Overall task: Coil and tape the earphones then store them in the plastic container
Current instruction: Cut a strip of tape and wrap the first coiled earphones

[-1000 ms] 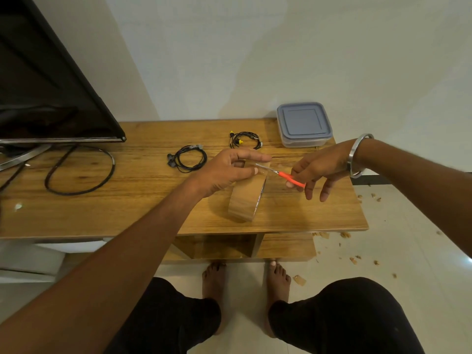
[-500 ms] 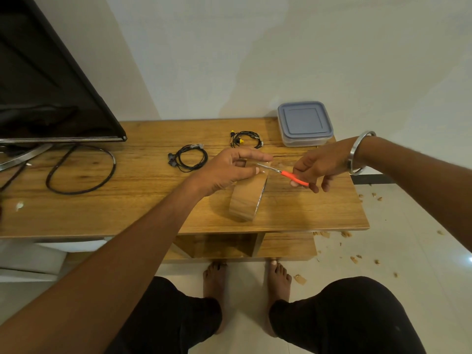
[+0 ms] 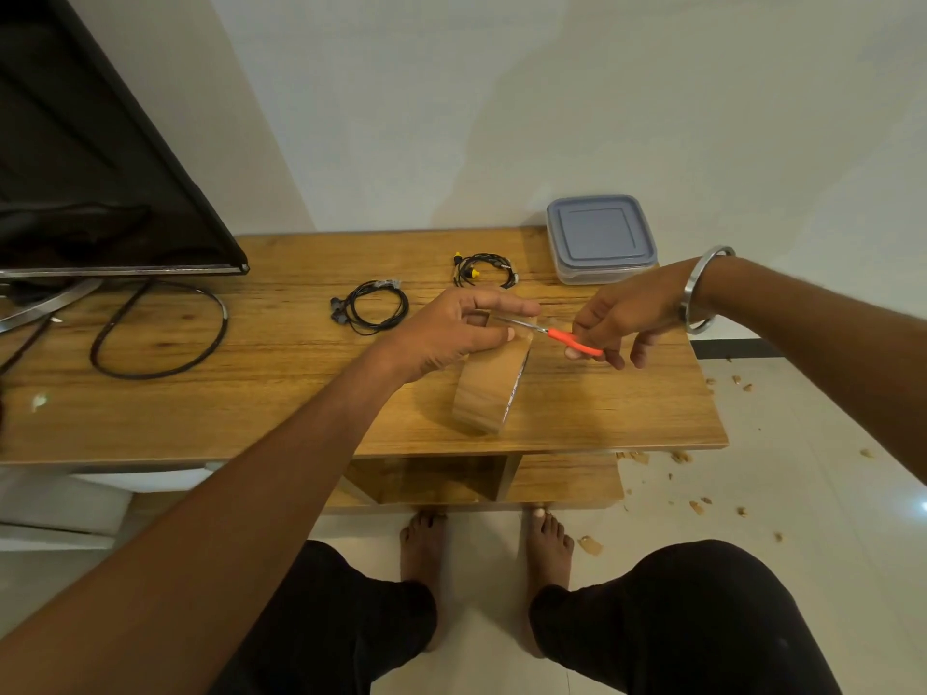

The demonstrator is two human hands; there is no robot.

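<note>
- Black cord makes up both sets of earphones: one coiled earphone set [image 3: 373,307] lies flat on the wooden table [image 3: 281,393] left of the hands, and a second coil with yellow tips [image 3: 482,270] lies farther back, near the container.
- The plastic container [image 3: 600,239], clear-walled with a grey-blue lid on it, sits at the table's back right corner, well apart from the first coil and just right of the second.
- A roll of clear tape [image 3: 489,388] stands on its edge near the front of the table, with the wood grain showing through it.
- The left hand [image 3: 454,329] hovers above the roll, index finger stretched straight out and thumb brought in under it; they look to pinch a pulled-up strip of tape, though the strip itself is too clear to make out surely.
- The right hand [image 3: 624,313] grips a small pair of scissors [image 3: 557,333] by its orange handles, fingers curled around them, the metal blades pointing left toward the left hand's fingertips.
- A metal bangle [image 3: 702,288] circles the right wrist.
- At the table's left stand a dark television screen [image 3: 100,183] and a looped black cable [image 3: 160,328].
- Below the table edge are the person's bare feet [image 3: 486,554] and dark-trousered knees on a pale tiled floor [image 3: 802,494], which is scattered with small tan scraps.
</note>
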